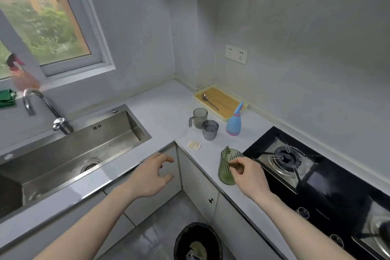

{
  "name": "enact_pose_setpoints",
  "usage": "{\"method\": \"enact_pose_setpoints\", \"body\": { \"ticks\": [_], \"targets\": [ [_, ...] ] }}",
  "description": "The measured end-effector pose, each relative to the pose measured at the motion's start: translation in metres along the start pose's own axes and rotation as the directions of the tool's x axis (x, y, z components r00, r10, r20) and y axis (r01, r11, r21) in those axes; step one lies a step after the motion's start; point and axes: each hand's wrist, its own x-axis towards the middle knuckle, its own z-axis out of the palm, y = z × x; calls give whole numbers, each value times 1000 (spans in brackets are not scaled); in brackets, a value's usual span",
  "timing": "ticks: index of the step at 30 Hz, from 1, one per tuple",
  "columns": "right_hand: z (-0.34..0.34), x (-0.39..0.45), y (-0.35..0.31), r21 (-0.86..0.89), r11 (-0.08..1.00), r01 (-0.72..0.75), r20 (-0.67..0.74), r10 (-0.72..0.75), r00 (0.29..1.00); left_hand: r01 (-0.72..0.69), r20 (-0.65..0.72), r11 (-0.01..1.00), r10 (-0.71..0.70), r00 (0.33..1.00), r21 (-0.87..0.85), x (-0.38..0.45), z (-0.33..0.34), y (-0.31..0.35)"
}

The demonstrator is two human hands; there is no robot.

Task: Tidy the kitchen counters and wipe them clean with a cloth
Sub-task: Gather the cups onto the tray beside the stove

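A green ribbed cup point(226, 172) stands on the white counter point(168, 110) beside the stove. My right hand point(248, 176) pinches its rim, thumb and fingers curled over the edge. My left hand point(155, 175) hovers over the counter's inner corner, fingers loosely spread and holding nothing. Farther back stand a grey handled mug point(199, 118), a clear grey tumbler point(210, 130) and a blue spray bottle point(234, 122). A small beige scrap point(194, 145) lies on the counter. A green cloth point(7, 97) sits folded on the windowsill at far left.
A steel sink point(69, 154) with a curved tap point(44, 107) fills the left. A black gas stove point(306, 167) is at right. A wooden tray point(219, 101) with a spoon point(209, 101) sits in the back corner. A bin point(197, 243) stands on the floor below. An orange spray bottle point(22, 76) stands by the window.
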Motion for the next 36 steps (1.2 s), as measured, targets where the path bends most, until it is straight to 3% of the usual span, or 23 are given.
{"method": "enact_pose_setpoints", "body": {
  "ticks": [11, 20, 30, 36],
  "targets": [
    [61, 84, -48, 69, 974, -215, -118, 222, 968, -156, 142, 986, 147, 979, 56, 140, -57, -75],
    [81, 83, -71, 113, 941, -320, -150, 334, 931, -256, 197, 965, 242, 950, 52, 192, -64, -86],
    [69, 93, -49, 31, 946, -324, -113, 325, 939, -208, 153, 978, 205, 967, 8, 196, -53, -95],
    [78, 97, -37, 62, 930, -363, -92, 368, 925, -175, 220, 984, 162, 962, 40, 196, -37, -102]
  ]
}}
